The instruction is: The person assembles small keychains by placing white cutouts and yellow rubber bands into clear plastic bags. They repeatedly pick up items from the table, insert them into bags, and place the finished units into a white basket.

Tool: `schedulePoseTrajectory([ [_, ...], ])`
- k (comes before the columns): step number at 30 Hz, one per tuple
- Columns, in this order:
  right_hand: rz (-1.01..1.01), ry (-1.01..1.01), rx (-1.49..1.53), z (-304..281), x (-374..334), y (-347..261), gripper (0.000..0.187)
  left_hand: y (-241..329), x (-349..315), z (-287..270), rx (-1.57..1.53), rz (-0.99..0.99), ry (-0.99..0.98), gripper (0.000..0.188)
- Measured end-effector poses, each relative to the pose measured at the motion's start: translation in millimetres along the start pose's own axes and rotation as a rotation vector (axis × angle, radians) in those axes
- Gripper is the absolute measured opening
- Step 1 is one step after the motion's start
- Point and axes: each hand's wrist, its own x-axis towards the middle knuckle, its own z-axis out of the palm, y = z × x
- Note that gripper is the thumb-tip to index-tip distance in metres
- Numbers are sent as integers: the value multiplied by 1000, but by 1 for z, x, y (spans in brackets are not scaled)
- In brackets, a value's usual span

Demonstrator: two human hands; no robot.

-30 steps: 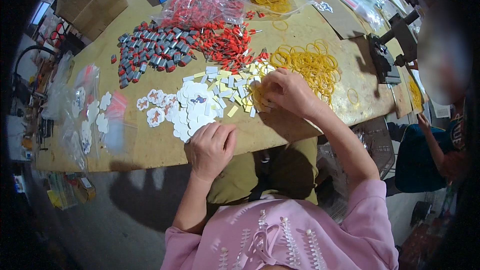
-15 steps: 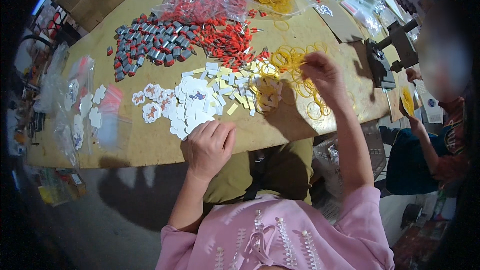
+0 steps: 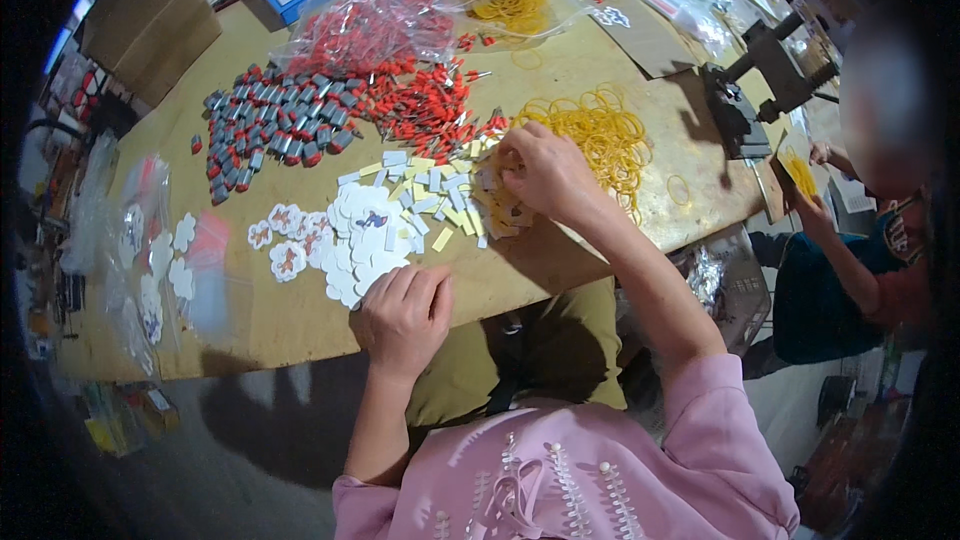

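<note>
My left hand rests closed at the table's near edge, touching the pile of white flower-shaped cards. Its fingers curl under, so anything inside is hidden. Farther right, my right hand bends down with curled fingers over small white and yellow rectangular pieces. I cannot make out what is between its fingertips. A loose heap of yellow rubber bands lies just beyond and to the right of that hand. Printed flower-shaped cards sit left of the white pile.
Grey-and-red small parts and red-tipped pieces are heaped farther back, near clear bags. Plastic bags with cards lie left. A dark metal press stands right. Beside it, another person's hands hold yellow bands.
My right hand has moved left and down, from above the rubber bands to the small rectangular pieces. My left hand stays closed beside the white cards. The whole view has shifted slightly.
</note>
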Motion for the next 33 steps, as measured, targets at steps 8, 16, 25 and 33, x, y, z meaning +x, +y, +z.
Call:
schedulePoseTrajectory([
  [8, -94, 113, -142, 10, -14, -5, 10, 2, -2, 2, -17, -13, 19, 9],
  [16, -41, 175, 78, 16, -17, -5, 12, 3, -2, 2, -8, -9, 11, 9],
  [25, 93, 100, 463, 13, -8, 1, 15, 1, -4, -2, -5, -18, 27, 9],
  [33, 114, 159, 606, 18, -1, 10, 14, 3, -6, 5, 14, -47, 3, 7],
])
